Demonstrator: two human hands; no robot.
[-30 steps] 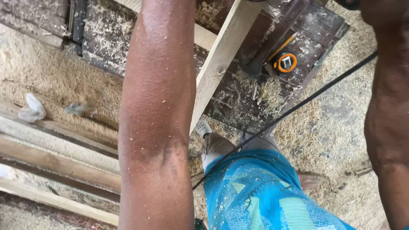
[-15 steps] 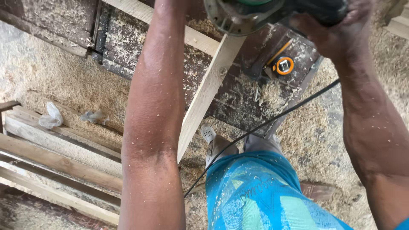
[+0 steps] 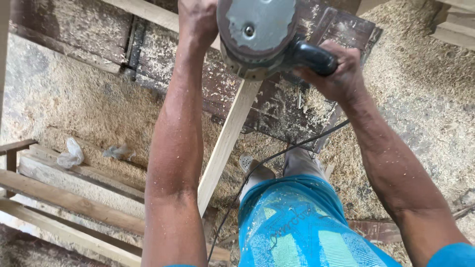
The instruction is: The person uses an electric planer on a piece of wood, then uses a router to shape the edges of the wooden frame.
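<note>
My right hand grips the black handle of a grey circular saw held over a pale wooden plank. The plank runs from the top centre down toward my knee and rests on a dark wooden workbench covered in sawdust. My left hand is closed at the top of the view, beside the saw's round housing; whether it holds the plank or the saw is hidden. The saw's black cord trails down past my leg in blue patterned shorts.
Sawdust covers the ground. Several long wooden planks lie stacked at the lower left, with crumpled clear plastic on them. More boards sit at the top right. My foot stands under the bench edge.
The view has tilted down and the saw has come fully into view over the plank. My right hand now shows gripping its handle. The orange-ringed object on the bench is out of sight.
</note>
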